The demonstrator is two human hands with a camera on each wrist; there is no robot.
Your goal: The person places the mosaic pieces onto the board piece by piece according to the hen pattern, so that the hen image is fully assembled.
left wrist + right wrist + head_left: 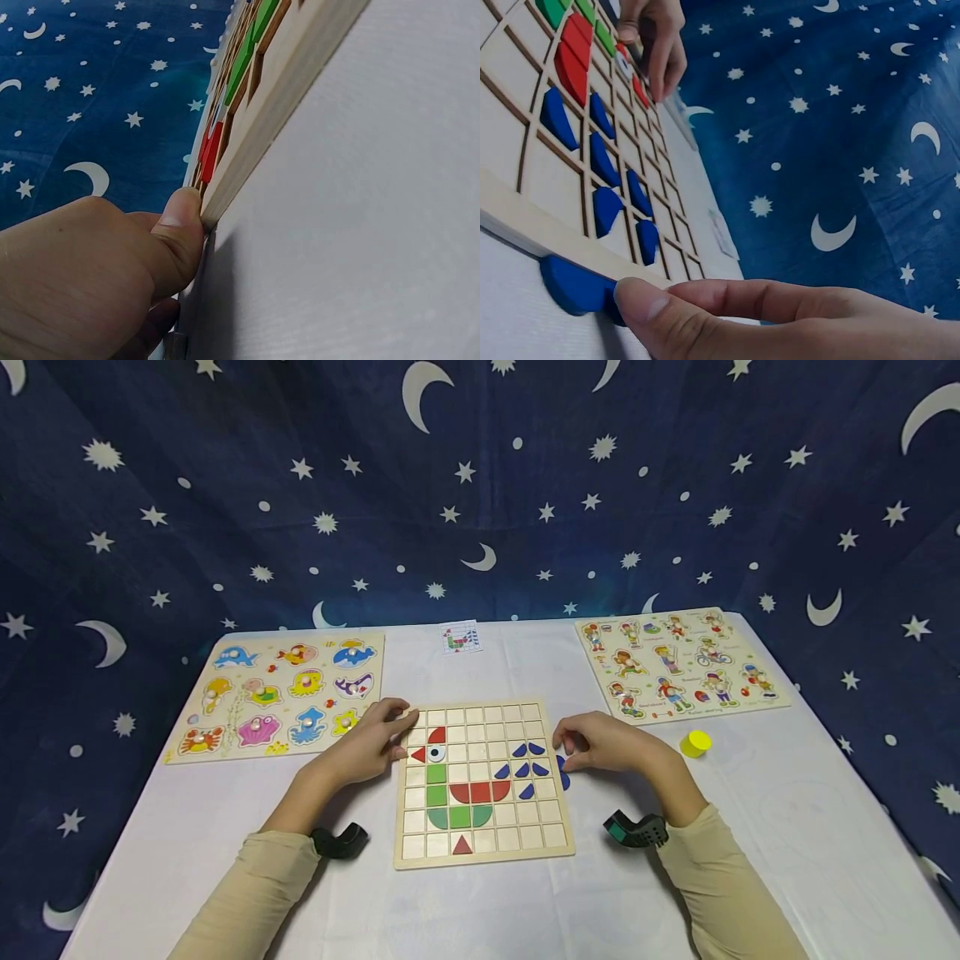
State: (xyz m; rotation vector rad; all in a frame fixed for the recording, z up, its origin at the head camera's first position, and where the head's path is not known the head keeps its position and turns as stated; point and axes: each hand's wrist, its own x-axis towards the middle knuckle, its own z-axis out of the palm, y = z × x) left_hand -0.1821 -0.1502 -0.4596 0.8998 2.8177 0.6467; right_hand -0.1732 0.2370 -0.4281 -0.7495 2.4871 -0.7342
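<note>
A square wooden grid board lies in the middle of the table, with coloured tiles set in a bird shape: red, green and several blue tiles, plus a white eye tile. My left hand grips the board's upper left corner, its thumb against the edge. At the right edge, my right hand pinches a blue tile between thumb and index finger, most of it hidden behind the thumb. Beside it another blue tile rests against the board's outer edge.
A sea-animal puzzle lies back left, a sports-figure puzzle back right. A small pattern card sits behind the board. Near my right hand stands a yellow cylinder. Beyond the white-covered table hangs a dark blue star-patterned cloth.
</note>
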